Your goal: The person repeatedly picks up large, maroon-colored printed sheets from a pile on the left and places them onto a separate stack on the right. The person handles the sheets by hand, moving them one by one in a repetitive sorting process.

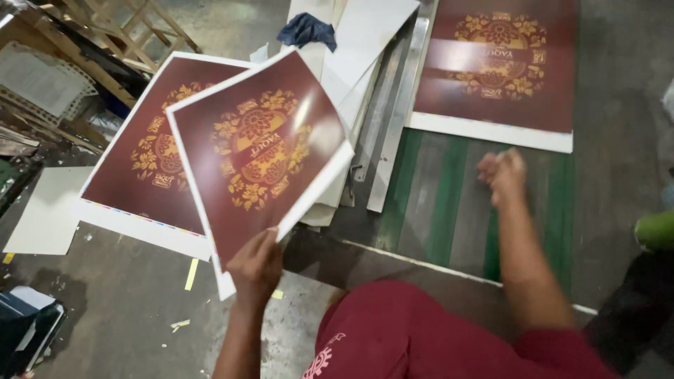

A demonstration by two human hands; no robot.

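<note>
Above floor, left hand (256, 269) grips printed sheet (260, 151), tilted

One head camera looks steeply down (close range) over the floor (140, 302).

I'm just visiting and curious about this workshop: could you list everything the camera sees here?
Printed sheets: three, maroon with gold floral design and white edges; one held, one on the floor behind it, one top right.
Blank sheets: white pile, top centre.
Cloth: one, dark blue, on that pile.
Metal strips: grey, beside the pile.
Green striped surface: one, centre right.
Wooden frame: one, top left.
Left hand: grips the held sheet's lower corner.
Right hand: closed, over the green surface.
</note>
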